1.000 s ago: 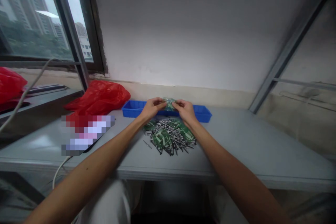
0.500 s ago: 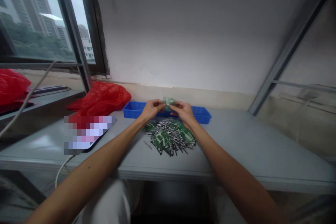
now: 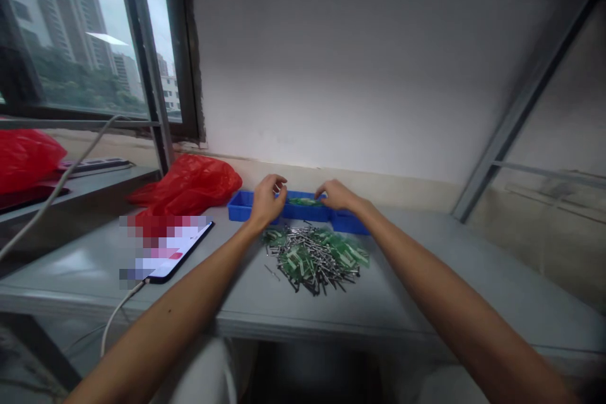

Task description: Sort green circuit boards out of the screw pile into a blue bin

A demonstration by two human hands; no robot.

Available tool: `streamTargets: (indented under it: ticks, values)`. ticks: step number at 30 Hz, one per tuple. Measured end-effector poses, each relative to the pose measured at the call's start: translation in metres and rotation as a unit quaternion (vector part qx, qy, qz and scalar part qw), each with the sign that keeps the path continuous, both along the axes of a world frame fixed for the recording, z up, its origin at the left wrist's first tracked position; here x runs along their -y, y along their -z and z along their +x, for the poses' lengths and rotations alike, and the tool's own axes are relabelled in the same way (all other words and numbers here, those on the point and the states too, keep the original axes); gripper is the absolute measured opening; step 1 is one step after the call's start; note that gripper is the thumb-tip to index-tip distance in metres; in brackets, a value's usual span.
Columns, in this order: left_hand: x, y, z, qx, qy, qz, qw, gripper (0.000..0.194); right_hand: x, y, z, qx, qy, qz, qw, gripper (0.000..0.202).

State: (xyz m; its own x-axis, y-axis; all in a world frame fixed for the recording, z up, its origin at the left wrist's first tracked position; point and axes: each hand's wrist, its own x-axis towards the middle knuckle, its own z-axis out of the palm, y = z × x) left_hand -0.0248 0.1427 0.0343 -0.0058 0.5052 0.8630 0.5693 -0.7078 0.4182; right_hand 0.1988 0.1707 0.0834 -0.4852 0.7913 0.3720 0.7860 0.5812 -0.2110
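Observation:
A small green-printed clear plastic packet (image 3: 305, 201) lies in the middle compartment of a long blue plastic tray (image 3: 307, 214). My left hand (image 3: 269, 201) hovers at the tray's left part with curved fingers held apart, holding nothing. Over the tray's right part is my right hand (image 3: 335, 194), its fingers apart and pointing down near the packet's right end; I see nothing gripped in it. In front of the tray, a heap of long thin metal fasteners (image 3: 319, 252) is mixed with several green packets (image 3: 298, 262).
To the left, a phone (image 3: 182, 252) lies on the grey table (image 3: 426, 278) with a white cable (image 3: 116, 315) plugged in. A red plastic bag (image 3: 203, 180) sits behind it. The wall (image 3: 360, 107) rises behind the tray, and a metal post (image 3: 511, 113) slants at the right.
The green packet, held up between both hands before, now lies in the tray. My hands have parted, the left moving left and the right moving right. The view has shifted slightly.

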Motion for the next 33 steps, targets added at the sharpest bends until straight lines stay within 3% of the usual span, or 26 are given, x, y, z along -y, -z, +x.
streamTargets:
  ticks: [5, 10, 15, 22, 33]
  values:
    - [0.000, -0.001, -0.001, -0.021, -0.005, 0.021, 1.000, 0.017, 0.008, 0.006, -0.012, 0.008, 0.022, 0.024, 0.999, 0.033]
    - [0.003, -0.001, -0.001, -0.035, -0.003, 0.023, 0.999, 0.017, 0.005, 0.018, -0.034, 0.072, 0.016, -0.042, 0.996, 0.024]
    - [0.005, -0.001, 0.000, -0.049, -0.001, 0.018, 0.999, 0.017, -0.004, 0.032, -0.043, 0.092, 0.069, -0.057, 0.992, 0.052]
    - [0.005, -0.001, 0.001, -0.057, -0.003, 0.007, 0.998, 0.016, -0.008, 0.029, -0.039, 0.067, 0.086, -0.129, 0.986, 0.066]
    - [0.008, -0.005, -0.001, -0.062, -0.004, 0.014, 0.998, 0.017, -0.003, 0.024, -0.040, 0.065, 0.112, -0.112, 0.985, 0.062]
